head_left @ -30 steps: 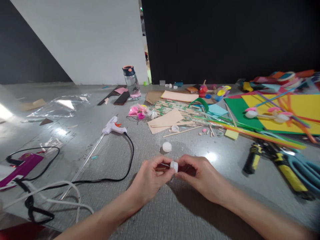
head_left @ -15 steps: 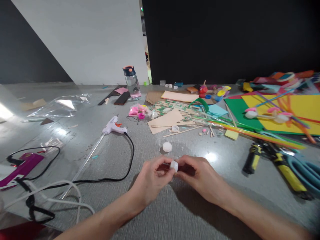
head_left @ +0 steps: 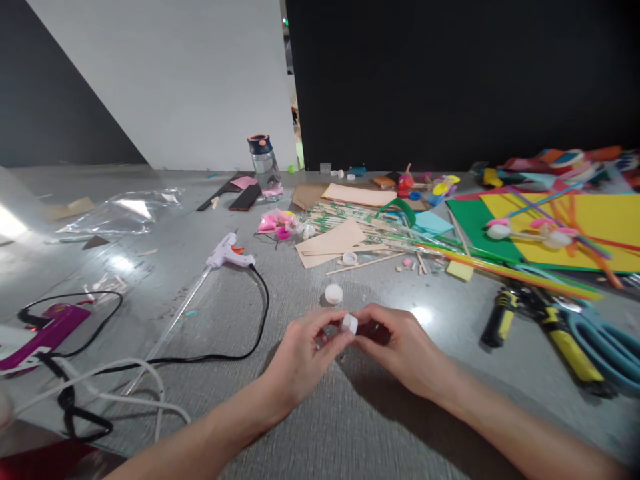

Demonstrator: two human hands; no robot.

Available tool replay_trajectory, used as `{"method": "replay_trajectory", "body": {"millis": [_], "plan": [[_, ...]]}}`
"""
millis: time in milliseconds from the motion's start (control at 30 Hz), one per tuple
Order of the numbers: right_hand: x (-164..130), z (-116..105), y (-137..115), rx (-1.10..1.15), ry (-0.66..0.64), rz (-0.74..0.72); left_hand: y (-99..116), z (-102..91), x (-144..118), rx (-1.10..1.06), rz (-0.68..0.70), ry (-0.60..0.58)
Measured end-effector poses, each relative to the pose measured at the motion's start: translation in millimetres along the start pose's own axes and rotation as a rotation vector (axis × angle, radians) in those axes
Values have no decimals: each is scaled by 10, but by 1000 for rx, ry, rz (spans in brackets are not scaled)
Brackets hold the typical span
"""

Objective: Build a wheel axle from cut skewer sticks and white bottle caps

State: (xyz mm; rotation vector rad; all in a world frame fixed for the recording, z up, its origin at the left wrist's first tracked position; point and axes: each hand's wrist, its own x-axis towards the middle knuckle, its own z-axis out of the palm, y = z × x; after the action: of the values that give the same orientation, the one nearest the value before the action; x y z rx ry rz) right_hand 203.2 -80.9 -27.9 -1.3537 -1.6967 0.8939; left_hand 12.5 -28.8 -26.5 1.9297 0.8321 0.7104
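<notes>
Head view: we see a small white bottle cap [head_left: 349, 324] pinched between both hands at lower centre of the frame, just above the grey table [head_left: 225, 313]. It sits right at the meeting fingertips, so neither hand is nearer; the left hand [head_left: 305, 357] comes in from lower left, the right hand [head_left: 403, 350] from lower right. The cap is too small to give a long axis; its flat face seems to tilt toward upper right. Both hands have fingers curled and closed on the cap, thumbs and forefingers touching it. A second white cap [head_left: 333, 293] lies loose just above the hands. The white glue gun [head_left: 227, 255] lies well apart toward the left, its black cord [head_left: 257, 313] looping near the left hand.
</notes>
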Motion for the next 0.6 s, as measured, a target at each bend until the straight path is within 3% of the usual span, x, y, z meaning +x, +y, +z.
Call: {"method": "replay_trajectory", "body": {"millis": [200, 367, 600], "plan": [[-1, -75, 16, -87, 69, -55, 169, 21, 54, 83, 49, 22], [52, -255, 65, -261, 191, -115, 315, 118, 342, 110, 47, 34], [123, -642, 275, -380, 238, -138, 190, 403, 748, 47, 122, 46]]}}
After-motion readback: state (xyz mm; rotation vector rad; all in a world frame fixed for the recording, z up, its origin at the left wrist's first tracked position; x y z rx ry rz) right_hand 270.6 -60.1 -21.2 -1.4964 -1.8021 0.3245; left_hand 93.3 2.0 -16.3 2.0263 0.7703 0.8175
